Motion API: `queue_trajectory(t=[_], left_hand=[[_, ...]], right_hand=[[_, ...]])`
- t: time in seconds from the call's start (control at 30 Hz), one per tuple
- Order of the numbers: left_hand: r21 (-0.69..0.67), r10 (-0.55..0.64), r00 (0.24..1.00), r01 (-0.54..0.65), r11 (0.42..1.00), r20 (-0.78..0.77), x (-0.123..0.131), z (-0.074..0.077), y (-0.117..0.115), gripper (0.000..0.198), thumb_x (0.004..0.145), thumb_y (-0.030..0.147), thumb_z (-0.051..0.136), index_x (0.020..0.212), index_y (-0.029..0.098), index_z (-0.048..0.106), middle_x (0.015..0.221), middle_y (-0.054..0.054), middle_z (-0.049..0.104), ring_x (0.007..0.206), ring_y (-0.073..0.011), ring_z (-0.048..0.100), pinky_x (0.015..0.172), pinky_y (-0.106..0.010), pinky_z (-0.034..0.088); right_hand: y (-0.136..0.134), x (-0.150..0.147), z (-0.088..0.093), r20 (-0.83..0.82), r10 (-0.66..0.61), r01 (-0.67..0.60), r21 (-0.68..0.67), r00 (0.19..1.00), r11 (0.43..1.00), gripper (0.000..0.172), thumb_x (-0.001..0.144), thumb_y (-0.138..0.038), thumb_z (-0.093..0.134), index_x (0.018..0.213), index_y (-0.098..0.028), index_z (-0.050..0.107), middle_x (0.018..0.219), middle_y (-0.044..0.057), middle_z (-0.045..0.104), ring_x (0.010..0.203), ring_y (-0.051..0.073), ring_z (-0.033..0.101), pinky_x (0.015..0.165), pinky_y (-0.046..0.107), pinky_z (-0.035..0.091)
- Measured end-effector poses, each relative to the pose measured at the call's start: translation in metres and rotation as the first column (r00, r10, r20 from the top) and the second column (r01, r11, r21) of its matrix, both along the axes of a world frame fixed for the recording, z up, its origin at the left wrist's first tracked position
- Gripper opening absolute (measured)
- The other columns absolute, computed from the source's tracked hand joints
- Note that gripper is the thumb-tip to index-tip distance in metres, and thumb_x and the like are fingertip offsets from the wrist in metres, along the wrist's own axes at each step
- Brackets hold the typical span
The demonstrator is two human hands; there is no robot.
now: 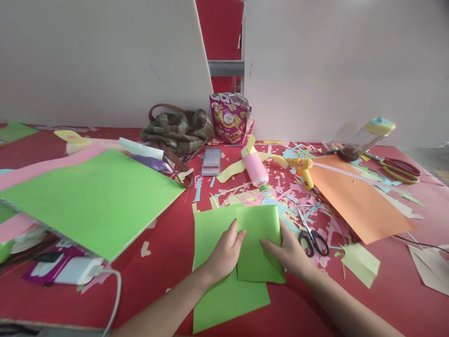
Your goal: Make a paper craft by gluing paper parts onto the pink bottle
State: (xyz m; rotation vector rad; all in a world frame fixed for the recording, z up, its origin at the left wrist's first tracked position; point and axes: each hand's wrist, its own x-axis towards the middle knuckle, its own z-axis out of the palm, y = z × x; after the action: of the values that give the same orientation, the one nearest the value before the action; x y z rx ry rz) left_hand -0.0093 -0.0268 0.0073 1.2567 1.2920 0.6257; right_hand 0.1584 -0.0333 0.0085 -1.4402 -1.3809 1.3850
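Note:
A green paper sheet [213, 234] lies on the red table [164, 262] in front of me, with its right part folded over into a smaller flap [257, 224]. My left hand [224, 252] rests on the sheet, its thumb pressing the flap's left edge. My right hand [289, 252] presses on the flap's right side, fingers flat and pointing left. Neither hand grips anything.
Black-handled scissors [310, 236] lie just right of my right hand. Beyond are paper scraps, a pink glue bottle [256, 168], a yellow glue gun [303, 171], orange paper [358, 199], red scissors [400, 168], a plaid bag [178, 131], a snack bag [229, 117]. A large green sheet [94, 196] lies left.

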Motion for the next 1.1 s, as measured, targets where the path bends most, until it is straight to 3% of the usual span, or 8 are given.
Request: queue_trajectory(t=[0.13,0.27,0.43,0.57,0.7,0.8,0.93,1.1], left_hand=[[0.059,-0.009,0.993,0.016,0.998,-0.114,-0.003,0.003,0.004,0.046,0.079,0.045,0.033,0.114,0.015,0.037,0.089,-0.008,0.058,0.095,-0.0233,0.049,0.075,-0.032,0.040],[0.120,-0.012,0.987,0.032,0.992,-0.159,-0.007,0.007,0.009,0.036,0.080,0.043,0.033,0.098,0.016,0.046,0.060,0.001,0.050,0.063,-0.0166,0.051,0.056,-0.027,0.039],[0.161,-0.035,0.988,0.059,0.985,-0.148,-0.009,0.009,0.012,0.032,0.080,0.039,0.034,0.101,0.017,0.044,0.059,0.002,0.047,0.058,-0.0147,0.047,0.055,-0.025,0.037],[0.126,-0.033,0.987,0.053,0.991,-0.156,-0.007,0.008,0.010,0.035,0.079,0.040,0.036,0.102,0.016,0.044,0.059,0.001,0.048,0.058,-0.0153,0.048,0.054,-0.025,0.037],[0.097,-0.105,0.989,0.115,0.989,-0.101,-0.004,0.007,0.009,0.031,0.078,0.039,0.037,0.097,0.016,0.045,0.055,0.003,0.046,0.051,-0.0129,0.045,0.050,-0.024,0.036],[0.110,-0.114,0.988,0.125,0.986,-0.101,-0.004,0.008,0.010,0.025,0.079,0.038,0.036,0.088,0.017,0.045,0.053,0.005,0.042,0.048,-0.0110,0.040,0.048,-0.023,0.034],[0.126,-0.103,0.985,0.121,0.985,-0.140,-0.004,0.008,0.011,0.018,0.078,0.035,0.037,0.072,0.018,0.039,0.051,0.007,0.031,0.045,-0.0082,0.031,0.044,-0.021,0.029],[0.080,-0.144,0.983,0.153,0.985,-0.112,-0.005,0.009,0.009,0.021,0.079,0.037,0.035,0.067,0.019,0.035,0.050,0.008,0.025,0.043,-0.0071,0.026,0.042,-0.021,0.025]], right_hand=[[0.004,0.004,-0.002,-0.151,0.008,-0.014,-0.037,0.989,0.999,0.032,0.069,-0.024,0.054,0.099,-0.019,0.045,0.087,0.005,0.060,0.079,0.019,0.057,0.070,0.033,0.047],[0.008,0.011,-0.001,-0.190,0.011,-0.030,-0.095,0.982,0.995,0.015,0.069,-0.028,0.056,0.076,-0.017,0.049,0.068,0.001,0.060,0.065,0.016,0.058,0.061,0.029,0.046],[0.010,0.015,0.002,-0.079,-0.044,0.036,-0.092,0.996,0.995,0.019,0.069,-0.032,0.056,0.061,-0.018,0.046,0.045,-0.006,0.048,0.044,0.009,0.048,0.047,0.021,0.039],[0.010,0.013,0.007,-0.147,-0.017,0.001,-0.106,0.989,0.994,0.017,0.069,-0.034,0.055,0.071,-0.017,0.052,0.058,-0.002,0.057,0.056,0.013,0.056,0.056,0.025,0.044],[0.010,0.012,0.009,-0.211,-0.039,0.005,-0.158,0.977,0.987,0.020,0.064,-0.033,0.060,0.075,-0.017,0.054,0.069,0.002,0.061,0.064,0.017,0.058,0.063,0.031,0.046],[0.010,0.014,0.006,-0.075,-0.083,0.073,-0.134,0.994,0.988,0.020,0.065,-0.037,0.058,0.062,-0.018,0.051,0.053,-0.002,0.054,0.048,0.013,0.052,0.050,0.026,0.043],[0.011,0.017,0.001,0.170,-0.130,0.128,0.022,0.977,0.992,0.035,0.070,-0.039,0.050,0.045,-0.018,0.038,0.039,-0.006,0.034,0.038,0.007,0.033,0.039,0.021,0.028],[0.013,0.018,0.000,0.038,-0.109,0.109,-0.011,0.993,0.994,0.023,0.067,-0.039,0.054,0.060,-0.018,0.049,0.047,-0.005,0.044,0.043,0.009,0.040,0.045,0.022,0.033]])
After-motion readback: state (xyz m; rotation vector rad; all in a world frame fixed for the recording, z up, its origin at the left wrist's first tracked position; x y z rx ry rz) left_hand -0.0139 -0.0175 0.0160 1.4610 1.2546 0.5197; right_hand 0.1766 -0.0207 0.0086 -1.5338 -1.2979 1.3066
